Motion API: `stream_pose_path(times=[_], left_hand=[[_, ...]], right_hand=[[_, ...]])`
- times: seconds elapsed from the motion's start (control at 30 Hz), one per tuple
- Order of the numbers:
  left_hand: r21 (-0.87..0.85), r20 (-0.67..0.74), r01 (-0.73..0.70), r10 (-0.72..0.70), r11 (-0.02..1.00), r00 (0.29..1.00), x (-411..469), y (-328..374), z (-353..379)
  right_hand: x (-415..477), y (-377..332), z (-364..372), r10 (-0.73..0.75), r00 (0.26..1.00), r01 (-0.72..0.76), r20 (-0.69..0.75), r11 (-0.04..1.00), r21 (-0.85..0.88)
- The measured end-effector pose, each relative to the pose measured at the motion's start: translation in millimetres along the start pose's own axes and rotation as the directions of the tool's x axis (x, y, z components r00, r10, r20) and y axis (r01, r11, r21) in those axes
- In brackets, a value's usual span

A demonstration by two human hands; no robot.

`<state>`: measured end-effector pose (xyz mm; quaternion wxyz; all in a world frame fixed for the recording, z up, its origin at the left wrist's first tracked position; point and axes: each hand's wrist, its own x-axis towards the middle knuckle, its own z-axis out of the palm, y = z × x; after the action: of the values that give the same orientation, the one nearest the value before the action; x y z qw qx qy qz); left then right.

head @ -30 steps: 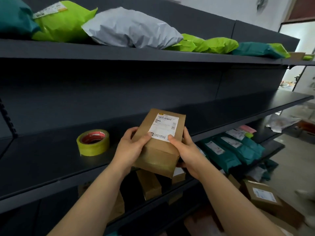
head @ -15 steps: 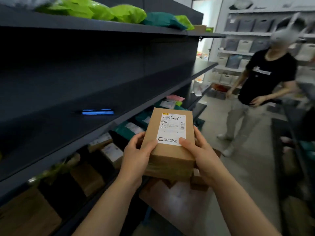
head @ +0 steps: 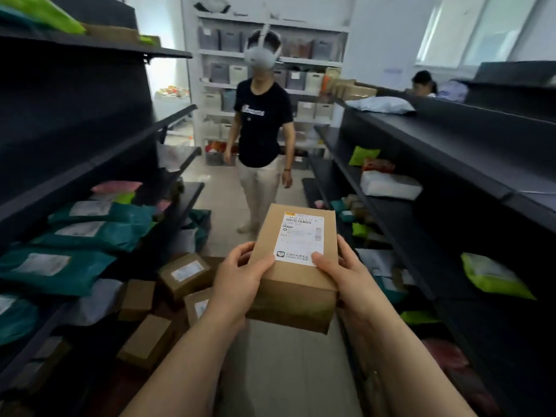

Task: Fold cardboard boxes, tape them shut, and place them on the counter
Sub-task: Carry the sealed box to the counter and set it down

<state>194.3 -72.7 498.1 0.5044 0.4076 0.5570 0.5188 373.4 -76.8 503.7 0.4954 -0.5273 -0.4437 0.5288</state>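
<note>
A closed brown cardboard box (head: 293,284) with a white shipping label on top is held in front of me over the aisle floor. My left hand (head: 237,278) grips its left side, thumb lying on the top face. My right hand (head: 346,275) grips the right side, thumb on the label's lower corner. The box's underside is hidden. No counter can be made out.
Dark shelves line both sides of the aisle (head: 288,371). Teal mailer bags (head: 90,233) fill the left shelf, with several small brown boxes (head: 186,273) piled below. A person in a black shirt (head: 261,130) stands ahead in the aisle. Green parcels (head: 493,275) lie on the right shelves.
My view has swung right from the left shelf and yellow tape roll to face down the aisle. The box stays gripped in both hands. The standing person now appears straight ahead.
</note>
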Motion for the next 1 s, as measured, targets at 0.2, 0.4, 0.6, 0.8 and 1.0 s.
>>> stream_pose_path(times=[0.2, 0.4, 0.6, 0.8, 1.0], left_hand=[[-0.001, 0.222, 0.014, -0.013, 1.000, 0.975, 31.3, 5.8, 110.2], [0.018, 0.396, -0.020, 0.011, 1.000, 0.918, 74.7, 27.1, 199.6], [0.005, 0.536, -0.049, 0.038, 0.999, 0.843, 142.9, 74.1, 270.9], [-0.059, 0.633, -0.109, 0.122, 0.992, 0.765, 224.3, 140.4, 325.9], [-0.047, 0.733, -0.101, 0.103, 0.994, 0.673, 310.1, 194.0, 373.2]], right_hand=[[15.6, -12.0, -95.9, -0.028, 0.976, 0.031, -0.215, 0.999, 0.013], [44.2, -34.5, -160.0, -0.044, 0.898, 0.062, -0.437, 0.998, 0.026], [101.7, -85.9, -199.9, -0.111, 0.797, 0.105, -0.593, 0.993, -0.044], [182.1, -155.4, -221.0, -0.172, 0.719, 0.124, -0.673, 0.985, -0.120], [268.5, -205.4, -240.8, -0.138, 0.648, 0.087, -0.749, 0.990, -0.107]])
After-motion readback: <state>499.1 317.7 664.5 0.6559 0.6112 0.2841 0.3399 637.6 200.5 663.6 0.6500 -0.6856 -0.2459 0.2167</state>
